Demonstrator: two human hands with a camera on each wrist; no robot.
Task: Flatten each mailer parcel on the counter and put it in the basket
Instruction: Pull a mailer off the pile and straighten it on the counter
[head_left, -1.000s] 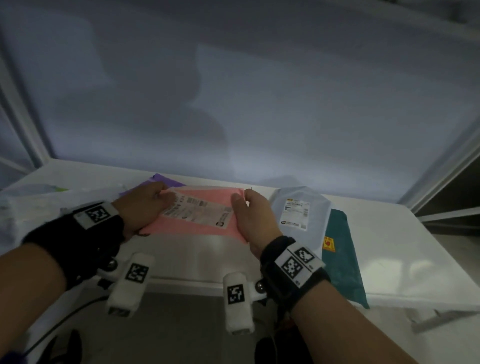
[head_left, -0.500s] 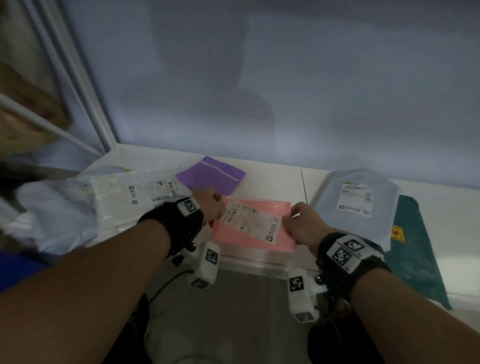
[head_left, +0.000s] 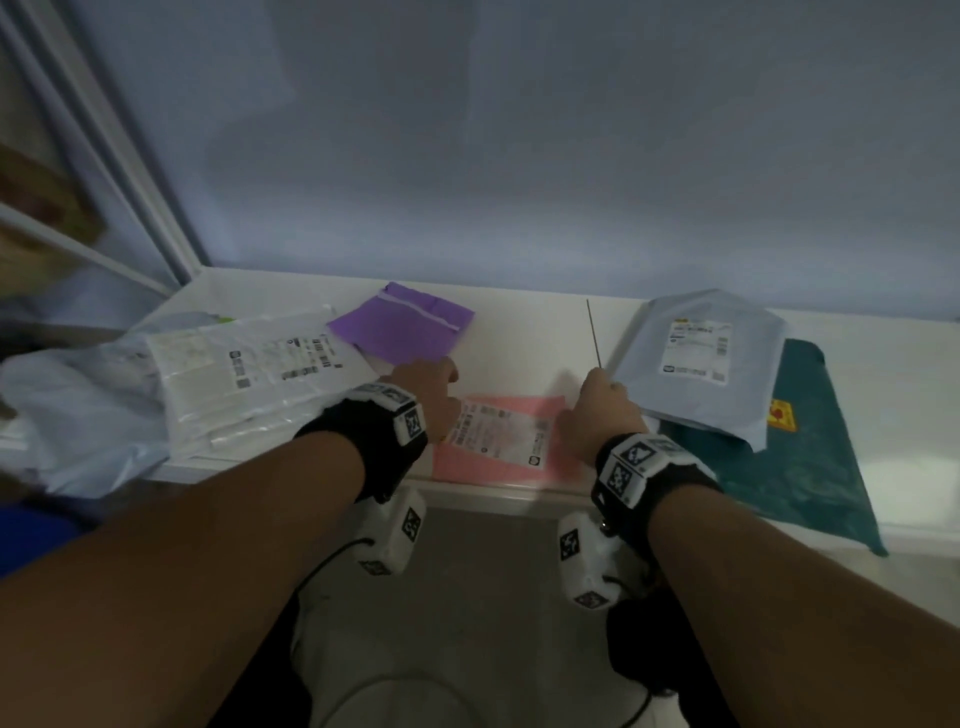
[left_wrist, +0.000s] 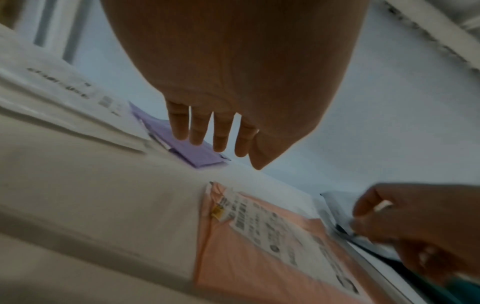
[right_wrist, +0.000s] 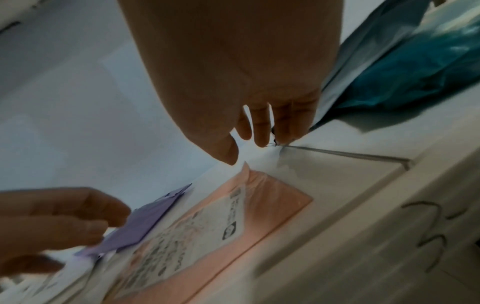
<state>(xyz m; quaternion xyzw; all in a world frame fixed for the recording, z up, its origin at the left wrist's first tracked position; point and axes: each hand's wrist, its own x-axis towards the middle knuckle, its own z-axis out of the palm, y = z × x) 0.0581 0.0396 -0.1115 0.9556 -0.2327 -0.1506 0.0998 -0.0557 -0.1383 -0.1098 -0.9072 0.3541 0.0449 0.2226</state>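
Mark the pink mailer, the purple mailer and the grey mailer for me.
flat pink plastic mailer (head_left: 498, 470): head view, bare pink below its label.
small purple plastic mailer (head_left: 400, 332): head view, its middle.
puffy grey plastic mailer (head_left: 691, 395): head view, below its label.

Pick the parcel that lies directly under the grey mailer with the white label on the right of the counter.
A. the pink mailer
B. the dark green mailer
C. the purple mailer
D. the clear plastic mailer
B: in the head view the grey plastic mailer with a white label overlaps the flat dark green plastic mailer, covering its left part, while the other parcels lie apart to the left.
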